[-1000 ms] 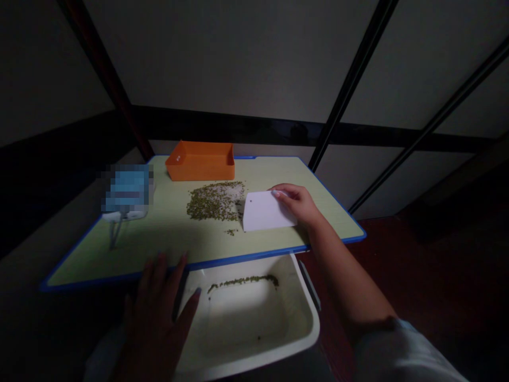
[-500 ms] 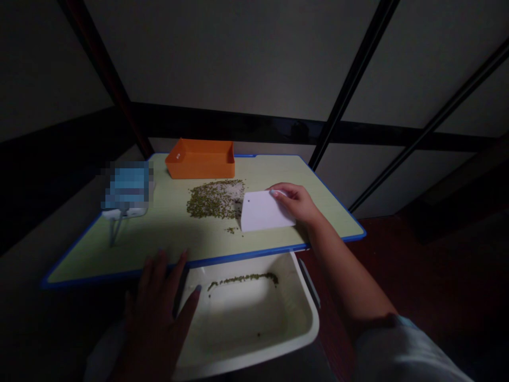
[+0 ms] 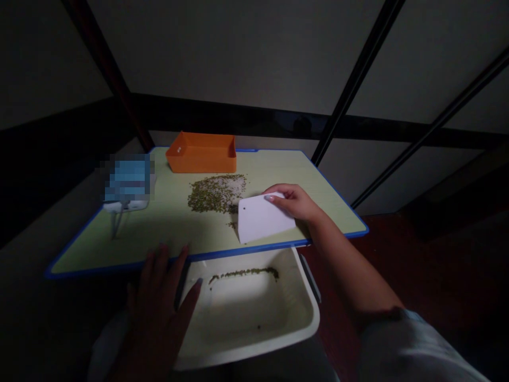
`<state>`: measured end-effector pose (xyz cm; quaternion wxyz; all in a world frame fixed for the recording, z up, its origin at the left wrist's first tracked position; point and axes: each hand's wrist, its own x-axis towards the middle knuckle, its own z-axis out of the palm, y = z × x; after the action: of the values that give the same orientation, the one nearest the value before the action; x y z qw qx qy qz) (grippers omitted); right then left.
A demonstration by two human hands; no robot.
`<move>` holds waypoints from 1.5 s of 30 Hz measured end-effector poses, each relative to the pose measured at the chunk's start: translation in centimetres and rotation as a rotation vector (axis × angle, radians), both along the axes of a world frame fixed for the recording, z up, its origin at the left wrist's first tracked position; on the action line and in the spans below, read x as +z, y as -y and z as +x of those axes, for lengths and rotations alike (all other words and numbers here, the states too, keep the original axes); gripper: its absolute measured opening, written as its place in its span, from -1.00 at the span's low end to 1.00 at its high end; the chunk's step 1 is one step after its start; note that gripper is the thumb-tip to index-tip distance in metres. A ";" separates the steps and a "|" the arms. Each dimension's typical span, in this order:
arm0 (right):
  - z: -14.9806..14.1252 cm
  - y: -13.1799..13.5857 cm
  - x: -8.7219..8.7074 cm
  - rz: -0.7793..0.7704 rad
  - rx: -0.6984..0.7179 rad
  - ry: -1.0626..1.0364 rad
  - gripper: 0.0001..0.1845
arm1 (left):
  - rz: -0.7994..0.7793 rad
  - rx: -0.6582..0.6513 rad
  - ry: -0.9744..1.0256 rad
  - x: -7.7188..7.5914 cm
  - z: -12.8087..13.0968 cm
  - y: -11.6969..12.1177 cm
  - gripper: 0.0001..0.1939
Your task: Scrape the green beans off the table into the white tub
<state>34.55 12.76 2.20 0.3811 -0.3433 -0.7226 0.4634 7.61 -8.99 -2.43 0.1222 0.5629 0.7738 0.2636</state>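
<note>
My right hand pinches the upper right part of a white flat scraper, which has a small hole near one corner. The scraper stands tilted on the table by the right edge of a spread of small green beans and white grains. Below the table's front edge is a white basin, with a line of green beans along its far inner bottom edge. My left hand, fingers spread, rests at the basin's left side by the table edge; shadow hides its contact.
An orange bin stands at the back of the pale table with blue edging. At the left, a blurred-out device on a stand sits near the table edge. A panelled wall rises behind.
My right hand has drawn the scraper slightly towards the front edge and left, tilting it. My left hand stays spread at the basin. The whole view has shifted a little.
</note>
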 end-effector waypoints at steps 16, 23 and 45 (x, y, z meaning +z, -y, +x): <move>0.4 0.4 0.4 -0.086 0.042 -0.042 -0.60 | -0.008 -0.013 -0.006 -0.2 -0.4 -0.3 -0.32; 0.3 -0.2 -0.1 -0.067 -0.055 -0.136 -0.47 | -0.003 -0.005 -0.019 -0.3 -0.3 -0.2 -0.34; 0.5 -1.6 -0.9 0.218 -0.285 -0.063 -0.60 | -0.004 0.005 0.000 0.0 0.0 0.0 -0.34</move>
<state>35.07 14.38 1.28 0.5004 -0.3843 -0.7002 0.3341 7.63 -9.02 -2.41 0.1228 0.5606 0.7757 0.2624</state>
